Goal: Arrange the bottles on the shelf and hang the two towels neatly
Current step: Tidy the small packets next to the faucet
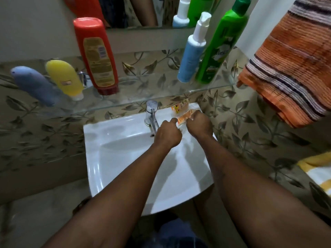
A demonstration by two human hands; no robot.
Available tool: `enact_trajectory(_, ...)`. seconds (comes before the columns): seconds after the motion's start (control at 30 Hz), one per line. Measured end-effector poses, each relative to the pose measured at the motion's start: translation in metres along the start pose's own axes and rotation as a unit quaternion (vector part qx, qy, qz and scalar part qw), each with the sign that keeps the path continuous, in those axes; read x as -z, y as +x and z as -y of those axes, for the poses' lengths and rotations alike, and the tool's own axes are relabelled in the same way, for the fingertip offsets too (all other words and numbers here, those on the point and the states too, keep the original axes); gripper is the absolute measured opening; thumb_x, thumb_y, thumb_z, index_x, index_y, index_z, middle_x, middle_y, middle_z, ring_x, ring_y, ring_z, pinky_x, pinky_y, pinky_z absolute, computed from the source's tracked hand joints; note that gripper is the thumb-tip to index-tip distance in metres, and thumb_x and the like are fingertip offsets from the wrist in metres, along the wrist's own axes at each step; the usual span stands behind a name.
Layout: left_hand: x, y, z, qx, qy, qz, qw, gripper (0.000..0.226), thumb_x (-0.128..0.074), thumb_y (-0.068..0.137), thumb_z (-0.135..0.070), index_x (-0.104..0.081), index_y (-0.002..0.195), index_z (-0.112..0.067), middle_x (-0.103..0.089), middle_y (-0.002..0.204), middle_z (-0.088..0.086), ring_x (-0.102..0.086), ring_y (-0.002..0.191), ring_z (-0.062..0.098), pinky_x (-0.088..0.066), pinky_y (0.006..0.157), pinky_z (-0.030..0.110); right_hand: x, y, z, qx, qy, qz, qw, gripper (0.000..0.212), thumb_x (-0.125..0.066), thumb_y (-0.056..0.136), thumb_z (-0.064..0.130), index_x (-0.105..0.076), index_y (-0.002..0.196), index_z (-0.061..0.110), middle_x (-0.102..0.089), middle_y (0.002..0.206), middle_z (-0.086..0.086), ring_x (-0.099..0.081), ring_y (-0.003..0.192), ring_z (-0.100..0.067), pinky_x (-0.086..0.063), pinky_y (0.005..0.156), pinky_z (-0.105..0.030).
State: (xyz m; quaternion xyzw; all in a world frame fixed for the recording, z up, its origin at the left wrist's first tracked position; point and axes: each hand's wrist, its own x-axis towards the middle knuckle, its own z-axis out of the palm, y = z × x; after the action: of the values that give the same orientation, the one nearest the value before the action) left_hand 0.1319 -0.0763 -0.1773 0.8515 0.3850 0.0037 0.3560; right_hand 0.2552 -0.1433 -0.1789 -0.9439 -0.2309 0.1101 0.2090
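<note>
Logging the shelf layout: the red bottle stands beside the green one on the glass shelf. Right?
No. In the head view the red bottle stands beside the yellow bottle on the glass shelf; the green bottle is far to its right.

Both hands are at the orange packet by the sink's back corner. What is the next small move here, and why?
Probably lift the orange packet clear of the sink and set it on the glass shelf, in the gap between the red bottle and the blue spray bottle. The left hand and right hand both pinch it, just below that shelf.
</note>
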Motion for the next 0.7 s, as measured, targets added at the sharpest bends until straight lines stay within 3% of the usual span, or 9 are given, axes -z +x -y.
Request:
enact_trajectory(0.1, -0.02, 0.037, -0.013, 0.075, -0.041, 0.029, 0.996, 0.055, -0.056, 0.103, -0.036, -0.041, 0.155, -0.025, -0.047, 0.146, 0.02, -0.056, 0.129, 0.039, -0.048, 0.1, 0.042, -0.007, 0.046, -0.003, -0.045, 0.028, -0.035, 0.998, 0.035, -0.061, 0.094, 0.026, -0.066, 0.123, 0.007, -0.069, 0.123, -0.02, -0.067, 0.113, -0.042, -0.054, 0.088, -0.04)
enact_trajectory(0.2, -0.033, 0.063, -0.017, 0.095, -0.022, 0.05, 0.994, 0.055, -0.06, 0.099, -0.027, -0.045, 0.151, -0.022, -0.043, 0.144, 0.019, -0.059, 0.126, 0.041, -0.05, 0.1, 0.043, -0.018, 0.085, -0.01, -0.061, 0.027, -0.005, 0.998, 0.046, -0.063, 0.098, 0.032, -0.06, 0.136, 0.006, -0.066, 0.135, -0.02, -0.064, 0.123, -0.039, -0.05, 0.099, -0.039)
enact_trajectory(0.33, -0.042, 0.084, -0.006, 0.092, 0.022, 0.025, 0.995, 0.045, -0.065, 0.094, -0.02, -0.058, 0.138, -0.014, -0.049, 0.137, 0.013, -0.058, 0.127, 0.035, -0.049, 0.103, 0.04, -0.037, 0.11, -0.017, -0.089, 0.021, 0.064, 0.994, 0.049, -0.059, 0.097, 0.026, -0.054, 0.142, 0.008, -0.064, 0.138, -0.017, -0.064, 0.125, -0.033, -0.048, 0.099, -0.031)
enact_trajectory(0.43, -0.043, 0.078, -0.004, 0.08, 0.042, -0.008, 0.996, 0.038, -0.066, 0.096, -0.021, -0.064, 0.134, -0.017, -0.053, 0.133, 0.01, -0.062, 0.123, 0.032, -0.05, 0.101, 0.038, -0.038, 0.106, -0.018, -0.088, 0.042, 0.069, 0.993, 0.038, -0.059, 0.1, 0.02, -0.06, 0.136, 0.007, -0.065, 0.138, -0.014, -0.065, 0.125, -0.027, -0.05, 0.091, -0.025)
enact_trajectory(0.57, -0.042, 0.039, -0.01, 0.062, 0.051, -0.035, 0.996, 0.033, -0.068, 0.098, -0.024, -0.065, 0.13, -0.017, -0.055, 0.128, 0.009, -0.067, 0.114, 0.034, -0.053, 0.093, 0.04, -0.033, 0.07, -0.024, -0.123, 0.125, -0.021, 0.984, 0.037, -0.067, 0.086, 0.016, -0.07, 0.123, 0.011, -0.072, 0.124, -0.016, -0.069, 0.114, -0.038, -0.052, 0.086, -0.034)
enact_trajectory(0.7, -0.046, -0.023, -0.015, 0.047, 0.036, -0.069, 0.996, 0.032, -0.064, 0.102, -0.029, -0.065, 0.131, -0.017, -0.055, 0.133, 0.007, -0.066, 0.114, 0.035, -0.053, 0.093, 0.043, -0.015, 0.013, -0.032, -0.144, 0.156, -0.061, 0.975, 0.04, -0.069, 0.082, 0.015, -0.068, 0.122, 0.02, -0.069, 0.126, -0.014, -0.067, 0.111, -0.041, -0.056, 0.087, -0.042)
